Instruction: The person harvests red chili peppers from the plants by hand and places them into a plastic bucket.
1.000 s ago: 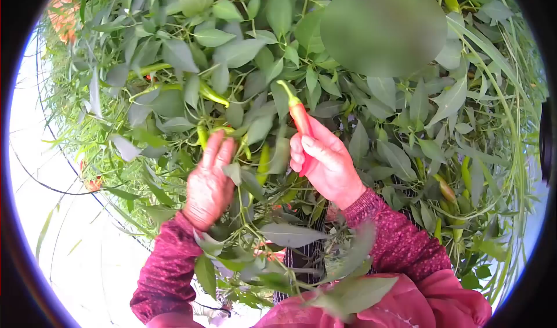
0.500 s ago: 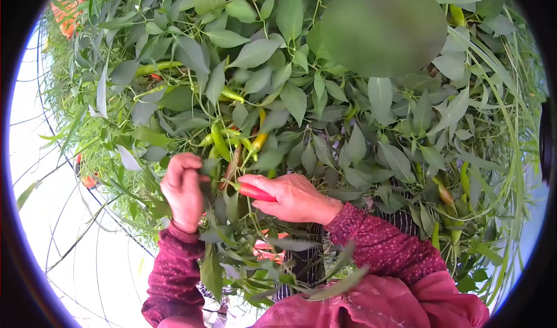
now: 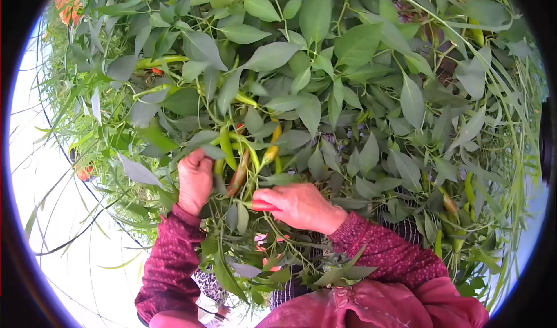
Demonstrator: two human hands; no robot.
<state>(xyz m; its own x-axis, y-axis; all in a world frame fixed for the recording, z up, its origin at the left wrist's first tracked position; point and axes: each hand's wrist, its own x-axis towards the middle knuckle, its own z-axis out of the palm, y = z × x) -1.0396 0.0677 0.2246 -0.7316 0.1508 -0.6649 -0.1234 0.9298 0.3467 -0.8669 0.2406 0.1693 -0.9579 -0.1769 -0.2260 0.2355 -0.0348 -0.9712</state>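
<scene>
My right hand is closed round a red chili pepper, whose green stem end points left. My left hand has its fingers curled in among the leaves of the pepper plant; what they grip, if anything, is hidden. Between the two hands hang a brownish-red chili pepper and a green chili pepper. Just above my right hand is a yellow-orange chili pepper.
More green peppers hang among the leaves at the right. Long grass blades arch along the right side. Something orange shows at the top left. My dark red apron and leafy stems fill the bottom.
My left hand has moved slightly up and right into the foliage, its fingers now curled in. My right hand has shifted a little right and down, still holding the red pepper.
</scene>
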